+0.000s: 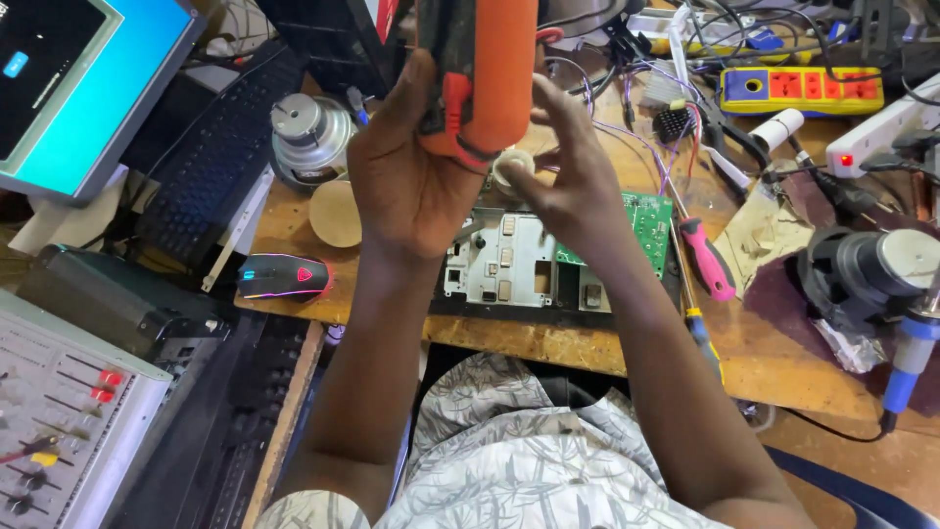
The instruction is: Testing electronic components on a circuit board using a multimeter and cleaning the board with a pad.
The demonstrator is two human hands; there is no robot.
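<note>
Orange and black, a cylindrical speaker is held upright above the metal chassis plate on the wooden bench. The left hand is wrapped firmly round the speaker's lower body. The right hand reaches to the speaker's bottom end, fingertips pinched loosely on a small pale round part there. A green circuit board lies touching the plate's right edge; a pink-handled screwdriver lies further right, a glowing mouse to its left.
</note>
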